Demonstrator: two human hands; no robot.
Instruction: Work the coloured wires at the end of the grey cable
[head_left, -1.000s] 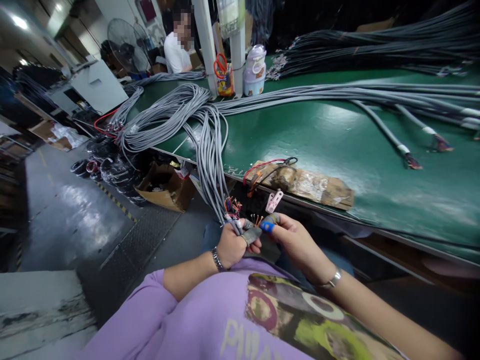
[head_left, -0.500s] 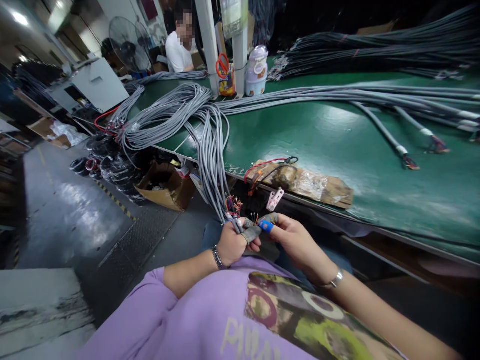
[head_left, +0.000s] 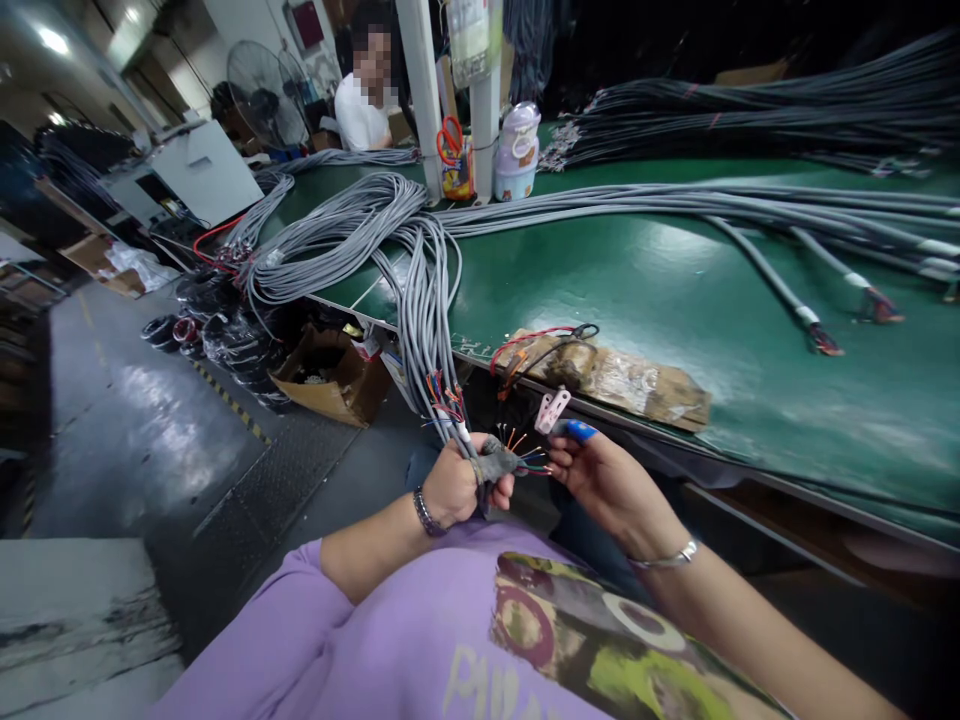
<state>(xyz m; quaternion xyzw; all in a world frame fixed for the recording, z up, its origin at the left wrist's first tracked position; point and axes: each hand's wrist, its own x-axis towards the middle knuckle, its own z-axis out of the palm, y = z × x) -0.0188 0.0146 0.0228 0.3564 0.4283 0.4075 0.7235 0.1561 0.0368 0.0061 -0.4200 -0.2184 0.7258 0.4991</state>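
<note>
My left hand (head_left: 465, 480) is closed around the end of a grey cable, grey tape on its fingers. Coloured wires (head_left: 525, 455) fan out from that grip, their tips bare and spread apart. Just to the right is my right hand (head_left: 600, 475), its fingers curled together and blue tape on the thumb. Its fingertips lie close to the wire tips; whether anything is pinched in them is hidden. More grey cables (head_left: 427, 320) hang off the bench beside my left hand, their stripped ends (head_left: 444, 395) showing orange, red and blue wires.
A taped cardboard piece (head_left: 622, 375) lies along the edge of the green bench (head_left: 600, 270), a pink clip (head_left: 553, 410) by it. Behind are coiled grey cables (head_left: 337, 230), scissors (head_left: 451, 140) and a lilac cup (head_left: 517, 150). A carton (head_left: 330, 385) sits below. A person (head_left: 364, 105) sits beyond.
My right hand has drawn away to the right from my left hand. The wires, earlier bunched between the fingers, are now fanned out. The view has shifted slightly.
</note>
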